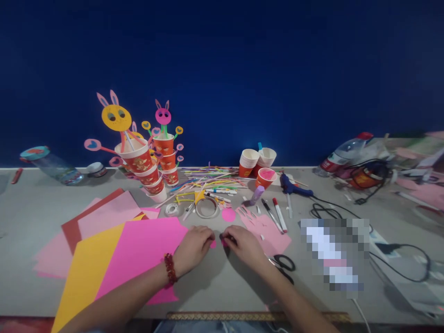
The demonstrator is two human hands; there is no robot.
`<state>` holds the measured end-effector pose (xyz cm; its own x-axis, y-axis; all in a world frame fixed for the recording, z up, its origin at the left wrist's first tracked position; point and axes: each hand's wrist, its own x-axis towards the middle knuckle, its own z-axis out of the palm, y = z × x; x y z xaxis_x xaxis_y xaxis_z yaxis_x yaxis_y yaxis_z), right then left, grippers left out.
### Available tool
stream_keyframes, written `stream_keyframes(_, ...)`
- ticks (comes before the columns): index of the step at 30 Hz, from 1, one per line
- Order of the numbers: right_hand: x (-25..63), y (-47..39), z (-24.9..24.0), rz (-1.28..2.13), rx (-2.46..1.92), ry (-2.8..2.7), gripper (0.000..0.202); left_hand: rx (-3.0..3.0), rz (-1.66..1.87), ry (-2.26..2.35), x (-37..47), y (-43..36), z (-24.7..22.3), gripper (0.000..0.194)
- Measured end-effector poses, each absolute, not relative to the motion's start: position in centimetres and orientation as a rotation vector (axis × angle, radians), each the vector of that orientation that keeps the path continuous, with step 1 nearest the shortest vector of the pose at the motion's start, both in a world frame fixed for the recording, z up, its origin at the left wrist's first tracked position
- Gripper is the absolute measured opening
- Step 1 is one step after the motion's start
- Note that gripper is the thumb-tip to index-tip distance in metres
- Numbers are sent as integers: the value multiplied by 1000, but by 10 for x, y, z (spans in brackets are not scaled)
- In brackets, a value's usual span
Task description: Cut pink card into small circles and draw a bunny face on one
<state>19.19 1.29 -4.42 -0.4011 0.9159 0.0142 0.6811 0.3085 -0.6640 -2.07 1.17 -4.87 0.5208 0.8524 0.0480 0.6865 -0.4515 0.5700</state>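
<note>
Head view: pinches a small paper piece in the left hand and a second pink piece in the right hand, fingertips narrowed, pink disc just beyond the right hand.

On the surface, paper pieces sit at the fingertips of your left hand and right hand. Paper sheets spread left of your left hand, with stacked cups beyond them. Scissors lie right of your right hand; ahead and to its right are a marker and, farther off, a glue gun.
</note>
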Motion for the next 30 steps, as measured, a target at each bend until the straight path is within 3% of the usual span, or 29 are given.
stream_keyframes(13, 198, 9, -50, 825, -1356, -2144, 13, 2415, 460, 1265, -18, 10, -53, 19)
stream_keyframes(30, 201, 6, -53, 763, -1303, -2251, 16, 2430, 404, 1168, -22, 10, -54, 6)
